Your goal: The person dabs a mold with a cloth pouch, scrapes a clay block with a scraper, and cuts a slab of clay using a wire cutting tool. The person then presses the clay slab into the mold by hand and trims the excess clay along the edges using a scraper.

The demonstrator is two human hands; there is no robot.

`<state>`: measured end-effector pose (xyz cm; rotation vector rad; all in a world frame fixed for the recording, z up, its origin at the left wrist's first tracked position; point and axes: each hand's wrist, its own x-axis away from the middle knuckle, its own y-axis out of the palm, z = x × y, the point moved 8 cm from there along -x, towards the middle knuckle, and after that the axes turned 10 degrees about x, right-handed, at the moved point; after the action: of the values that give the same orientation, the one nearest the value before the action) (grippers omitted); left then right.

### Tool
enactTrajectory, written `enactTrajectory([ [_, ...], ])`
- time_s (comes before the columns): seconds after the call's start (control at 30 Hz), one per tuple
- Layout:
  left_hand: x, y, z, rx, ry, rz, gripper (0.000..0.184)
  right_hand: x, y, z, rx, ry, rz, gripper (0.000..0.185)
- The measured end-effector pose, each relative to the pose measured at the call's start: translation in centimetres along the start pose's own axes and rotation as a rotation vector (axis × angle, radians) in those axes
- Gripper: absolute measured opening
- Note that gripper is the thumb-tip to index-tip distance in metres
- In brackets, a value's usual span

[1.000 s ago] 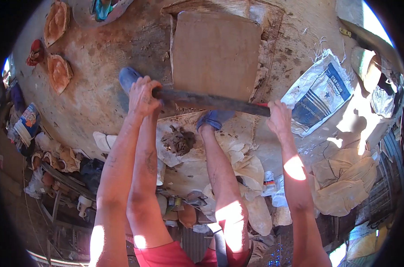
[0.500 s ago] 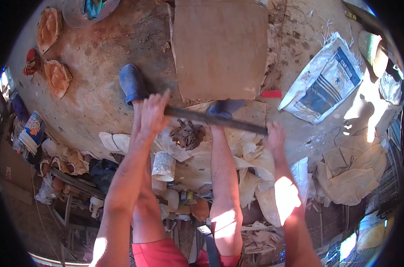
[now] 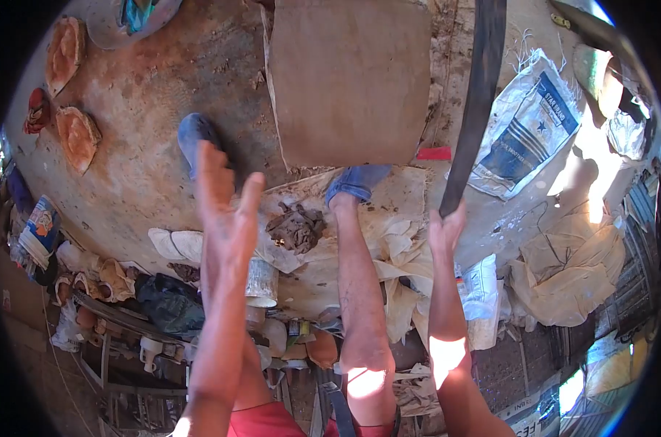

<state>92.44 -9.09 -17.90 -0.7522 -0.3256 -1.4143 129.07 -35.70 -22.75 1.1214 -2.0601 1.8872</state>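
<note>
**Right hand (image 3: pixel 448 224) grips a long dark bar (image 3: pixel 479 95); left hand (image 3: pixel 230 218) spread and holding nothing**

Head-worn camera, looking down past the person's bare arms and legs to a dusty floor. The right fingers are wrapped around the near end of the bar. From them it rises forward, leaning slightly right, and runs out of the top of the view. The left fingers are extended and parted, the thumb held well away from them; they are a little blurred and grip nothing.

Just beyond the left fingertips is a blue shoe (image 3: pixel 197 138). Ahead of and between the two hands lies a flat, roughly square brown slab (image 3: pixel 350 84), with a small red strip (image 3: pixel 434 154) by its near right corner, just ahead of the right fingers. A second blue shoe (image 3: pixel 360 180) rests between the hands, below the slab, and a rough brown lump (image 3: pixel 296 228) lies near the left thumb.

Right of the bar and ahead of the right fingers is a white and blue sack (image 3: pixel 527 131), partly covered by the bar from this angle; whether they touch cannot be told. Crumpled tan cloth (image 3: pixel 567 273) lies farther right, nearer the viewer than those fingers.
</note>
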Motion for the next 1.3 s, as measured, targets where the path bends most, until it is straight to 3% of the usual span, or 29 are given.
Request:
enactTrajectory([
  [0.07,0.4,1.1,-8.2,0.357,-0.261,0.002,0.087,-3.6,1.2,-3.0,0.031,0.029,0.102,0.046],
  [0.13,2.2,3.9,-13.4,0.722,-0.591,0.159,0.085,-7.4,4.1,-2.3,0.182,0.082,0.096,0.047],
  [0.27,3.4,8.0,-15.9,0.944,-0.723,0.256,0.078,-8.8,7.9,-1.8,0.236,0.077,0.032,0.057],
  [0.33,3.2,10.1,-15.6,1.130,-0.721,0.181,0.067,-7.4,6.4,-4.4,0.255,-0.081,0.221,0.067],
  [0.37,3.1,10.5,-15.4,1.116,-0.701,0.188,0.054,-6.7,5.6,-5.2,0.260,-0.088,0.220,0.067],
  [0.47,4.0,10.8,-12.8,1.039,-0.719,0.296,0.046,-3.1,2.0,-10.5,0.211,-0.292,0.245,0.075],
  [0.53,4.7,10.9,-11.4,0.944,-0.739,0.349,0.047,-0.3,1.2,-14.9,0.211,-0.567,0.191,0.080],
  [0.57,5.1,10.7,-10.9,0.844,-0.762,0.398,0.047,0.4,0.8,-16.2,0.210,-0.571,0.191,0.080],
  [0.63,5.3,11.0,-8.7,0.758,-0.769,0.469,0.049,2.5,2.1,-19.9,0.305,-0.838,0.048,0.082],
  [0.67,5.5,10.6,-7.9,0.670,-0.778,0.540,0.051,2.5,2.7,-20.4,0.306,-0.846,0.052,0.082],
  [0.73,4.9,10.9,-7.2,0.753,-0.707,0.468,0.047,2.4,5.2,-21.4,0.381,-0.946,-0.028,0.087],
  [0.8,4.5,10.8,-5.9,0.630,-0.634,0.393,0.034,1.6,5.9,-22.2,0.375,-0.963,0.026,0.086],
  [0.83,4.8,11.0,-5.2,0.647,-0.626,0.415,0.026,1.2,6.3,-22.6,0.398,-0.993,0.021,0.080],
  [0.93,4.1,11.0,-2.1,0.648,-0.494,0.391,0.023,1.1,5.6,-23.7,0.322,-1.002,0.027,0.065],
  [1.13,4.0,10.3,3.3,0.655,-0.484,0.189,0.031,1.6,-2.1,-28.6,0.111,-0.951,0.015,0.049],
  [1.2,3.4,10.7,7.0,0.956,-0.290,-0.155,0.044,1.3,-5.0,-30.6,0.188,-0.778,-0.125,0.047],
  [1.23,3.2,9.3,7.5,0.980,-0.278,-0.142,0.044,1.6,-6.7,-32.2,0.201,-0.805,-0.124,0.047],
  [1.3,3.4,7.3,8.3,1.046,-0.290,-0.357,0.059,2.7,-10.0,-35.3,0.345,-0.829,-0.006,0.040],
])
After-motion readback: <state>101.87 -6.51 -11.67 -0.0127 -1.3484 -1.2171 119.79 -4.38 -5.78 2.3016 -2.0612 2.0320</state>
